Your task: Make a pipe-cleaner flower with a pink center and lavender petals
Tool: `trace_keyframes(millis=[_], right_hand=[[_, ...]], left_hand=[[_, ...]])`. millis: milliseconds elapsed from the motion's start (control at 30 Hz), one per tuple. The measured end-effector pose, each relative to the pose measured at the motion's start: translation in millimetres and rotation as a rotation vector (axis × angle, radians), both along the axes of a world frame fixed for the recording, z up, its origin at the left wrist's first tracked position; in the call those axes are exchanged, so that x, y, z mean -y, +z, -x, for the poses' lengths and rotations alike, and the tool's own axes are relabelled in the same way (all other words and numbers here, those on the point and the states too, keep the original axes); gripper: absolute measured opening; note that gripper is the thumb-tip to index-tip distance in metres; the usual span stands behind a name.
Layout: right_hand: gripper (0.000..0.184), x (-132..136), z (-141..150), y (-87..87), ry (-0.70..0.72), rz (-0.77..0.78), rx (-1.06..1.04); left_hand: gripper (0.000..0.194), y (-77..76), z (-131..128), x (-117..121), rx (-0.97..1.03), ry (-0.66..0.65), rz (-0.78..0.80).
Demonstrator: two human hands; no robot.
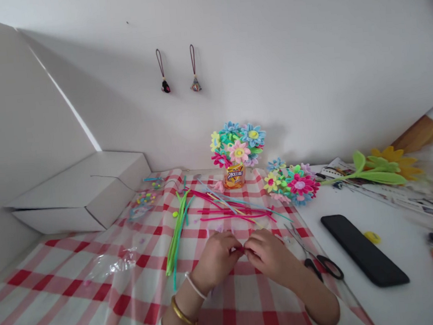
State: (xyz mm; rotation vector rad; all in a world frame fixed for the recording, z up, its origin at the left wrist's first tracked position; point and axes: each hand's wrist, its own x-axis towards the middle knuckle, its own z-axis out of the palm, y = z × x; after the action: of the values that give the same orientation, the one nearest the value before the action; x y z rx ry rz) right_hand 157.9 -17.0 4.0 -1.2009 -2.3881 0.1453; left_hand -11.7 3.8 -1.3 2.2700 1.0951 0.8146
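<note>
On the left, a white box (85, 181), set on a red and white checked cloth (54, 303). Next, shiny see-through plastic (117, 262), then small bright bits (148, 197). Then long green fuzzy sticks (177, 231), lying in a bunch. Right of the bunch, the left hand (218, 257), with a gold bangle (183, 315) on the wrist; fingers curled in, nearly closed, tips pinching a tiny dark pink piece (241, 250). That piece right between the two hands, over the cloth, mostly hidden; cannot tell its shape. Behind, pink, blue and yellow fuzzy sticks (229, 217) in a loose heap, then fuzzy flowers (239, 151) in an orange pot (234, 176). Next, the right hand (269, 255), curled too, fingertips close together at the same piece; cannot tell how tightly. Just beside, scissors (330, 267) with black handles. Farther back, a bunch of bright flowers (298, 184). Last, a black phone (364, 250) and a big yellow flower (390, 156) with green leaves.
</note>
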Motion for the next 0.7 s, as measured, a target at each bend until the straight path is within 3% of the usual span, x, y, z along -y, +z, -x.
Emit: trace_keyframes(millis=[100,167,333,567,633,700], right_hand=[[0.016,0,-1,0.2,0.029,0.005,0.022],[0.015,0,-2,1.0,0.028,0.012,-0.083],[0.014,-1,-5,2.2,-0.016,0.079,-0.442],[0.015,1,0,1.6,-0.066,0.175,-0.531],[0.016,1,0,2.6,-0.082,0.181,-0.503],[0.017,1,-1,3.6,-0.074,0.166,-0.441]], left_hand=[[0.012,1.1,0,1,-0.109,-0.032,-0.055],[0.013,1.7,0,1,-0.040,-0.003,-0.018],[0.011,2.2,-1,1,0.428,0.126,0.291],[0.013,-5.8,-11,4,0.861,0.168,0.526],[0.013,-6.9,-13,4,0.858,0.168,0.535],[0.011,-5.9,-12,3,0.730,0.173,0.482]])
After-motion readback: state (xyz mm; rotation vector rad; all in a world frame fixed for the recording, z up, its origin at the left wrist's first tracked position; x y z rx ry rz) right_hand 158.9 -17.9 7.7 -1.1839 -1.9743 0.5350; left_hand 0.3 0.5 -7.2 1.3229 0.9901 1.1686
